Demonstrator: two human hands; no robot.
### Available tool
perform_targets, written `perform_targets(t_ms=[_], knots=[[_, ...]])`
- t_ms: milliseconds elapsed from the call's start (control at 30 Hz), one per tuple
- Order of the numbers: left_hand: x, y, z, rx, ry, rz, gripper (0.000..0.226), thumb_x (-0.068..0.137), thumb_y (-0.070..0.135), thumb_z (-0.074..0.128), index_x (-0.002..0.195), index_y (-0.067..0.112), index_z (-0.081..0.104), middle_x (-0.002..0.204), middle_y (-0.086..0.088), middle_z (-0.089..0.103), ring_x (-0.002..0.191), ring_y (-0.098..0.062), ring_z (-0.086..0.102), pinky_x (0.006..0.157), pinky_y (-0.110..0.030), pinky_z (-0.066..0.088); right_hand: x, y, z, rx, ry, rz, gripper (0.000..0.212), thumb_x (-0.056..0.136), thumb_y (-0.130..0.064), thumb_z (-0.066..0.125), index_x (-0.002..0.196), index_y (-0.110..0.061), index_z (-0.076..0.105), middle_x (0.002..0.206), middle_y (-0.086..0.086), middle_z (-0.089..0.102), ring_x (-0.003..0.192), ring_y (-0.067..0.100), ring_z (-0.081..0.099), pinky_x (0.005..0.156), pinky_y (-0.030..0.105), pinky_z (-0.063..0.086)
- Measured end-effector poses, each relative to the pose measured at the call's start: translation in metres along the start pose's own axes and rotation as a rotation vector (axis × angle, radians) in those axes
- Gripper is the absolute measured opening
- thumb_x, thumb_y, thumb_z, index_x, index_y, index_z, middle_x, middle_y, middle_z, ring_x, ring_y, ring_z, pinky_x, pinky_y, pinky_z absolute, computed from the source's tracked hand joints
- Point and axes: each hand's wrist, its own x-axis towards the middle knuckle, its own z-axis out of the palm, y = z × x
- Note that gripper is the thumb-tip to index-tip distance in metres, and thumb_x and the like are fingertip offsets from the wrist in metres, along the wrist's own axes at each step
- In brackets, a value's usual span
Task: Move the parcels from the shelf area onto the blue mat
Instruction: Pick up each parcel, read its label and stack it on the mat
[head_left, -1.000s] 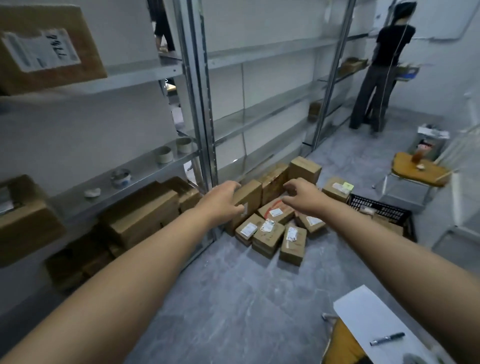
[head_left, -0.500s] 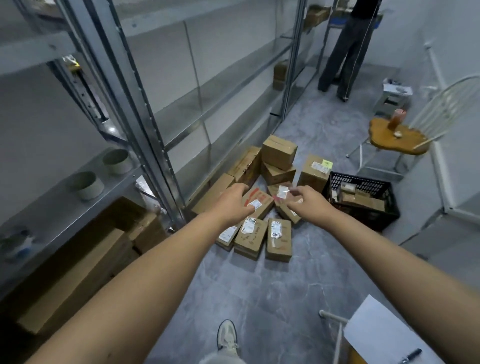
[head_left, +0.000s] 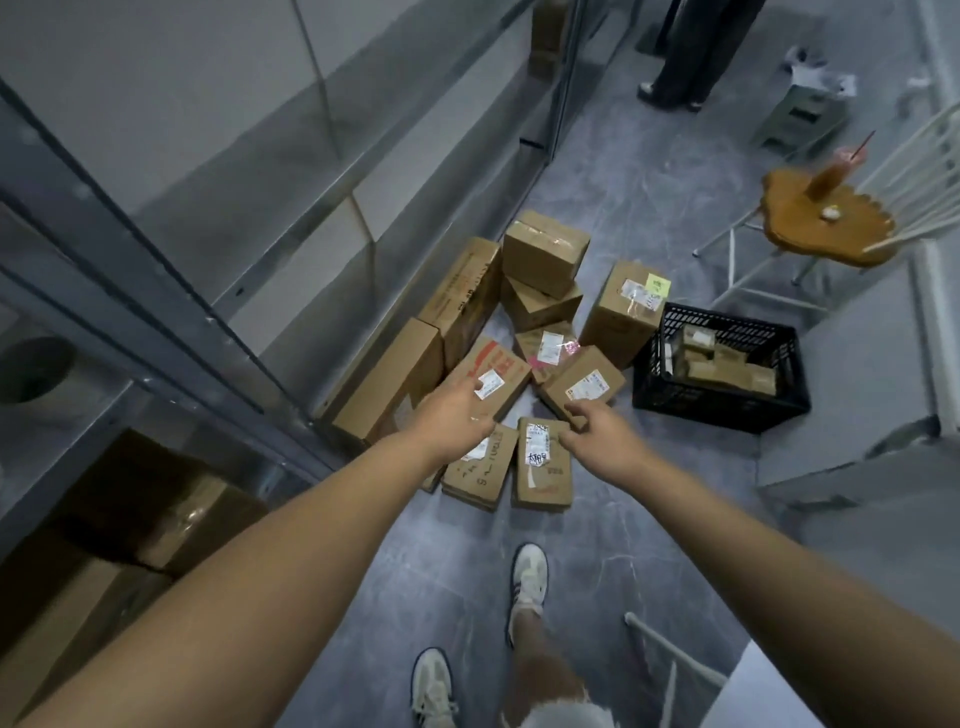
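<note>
Looking down from the head camera, we take the black crate (head_left: 722, 413) on the grey floor (head_left: 649, 519) as our marker. Left of the crate the parcels (head_left: 545, 254) are heaped on the floor, against the foot of the metal shelving (head_left: 156, 291). They are brown cardboard boxes with white labels. A tall parcel (head_left: 621, 322) with a green sticker stands just beside the crate's left wall. Inside the crate we see small cardboard packets (head_left: 727, 364).

Both our bare arms reach toward the heap. Our left hand (head_left: 452, 415) is over the red-printed parcel (head_left: 498, 364), well left of the crate. Its fingers are fairly straight and loose, with the tips at the white label, and it grips nothing we can see.

Our right hand (head_left: 597, 431) is nearer the crate, below and left of it. Its fingers curl at the top corner of the flat parcel (head_left: 543, 467). We cannot tell whether they pinch that corner or only touch it. A second flat box (head_left: 483, 475) lies touching that one on the side away from the crate.

Beyond the crate stands a wooden seat (head_left: 795, 234), and farther off are somebody's legs (head_left: 685, 52). Our pale shoes (head_left: 529, 577) are planted on the floor, closer to us than the crate.
</note>
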Motion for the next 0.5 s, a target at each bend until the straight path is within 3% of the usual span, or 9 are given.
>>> perform_targets(t_ms=[167,267,367,500], knots=[[0.083,-0.037,0.025,0.024,-0.034,-0.118,0.062,0.090,0.037,0.062,0.144,0.016,0.042,0.146,-0.006,0.045,0.129,-0.024,0.047,0.106,-0.034,0.040,0.102,0.019,0.012,0.015,-0.123,0.058,0.049,0.092,-0.021,0.055,0.139,-0.010,0.046,0.140,0.011,0.051,0.126,0.027,0.050,0.105,0.042,0.043],[0.145,-0.062,0.050,0.005,-0.046,-0.154,0.062,0.090,0.036,0.063,0.144,0.015,0.042,0.145,-0.005,0.046,0.128,-0.022,0.047,0.101,-0.029,0.038,0.172,0.037,0.031,-0.031,-0.143,0.051,0.056,0.092,-0.017,0.056,0.145,-0.012,0.040,0.147,0.010,0.043,0.132,0.026,0.043,0.105,0.035,0.039],[0.213,-0.093,0.081,-0.033,-0.017,-0.191,0.062,0.089,0.037,0.064,0.143,0.016,0.043,0.144,-0.003,0.049,0.124,-0.019,0.050,0.088,-0.019,0.032,0.244,0.061,0.065,-0.003,-0.171,0.058,0.056,0.092,-0.019,0.054,0.145,-0.011,0.039,0.144,0.011,0.046,0.126,0.026,0.049,0.100,0.035,0.043],[0.281,-0.152,0.144,-0.170,0.044,-0.279,0.054,0.089,0.030,0.065,0.138,0.013,0.049,0.139,-0.007,0.050,0.121,-0.022,0.051,0.086,-0.020,0.032,0.320,0.111,0.142,0.026,-0.228,0.119,0.053,0.094,-0.018,0.048,0.145,-0.007,0.038,0.143,0.012,0.047,0.130,0.028,0.045,0.103,0.034,0.040]])
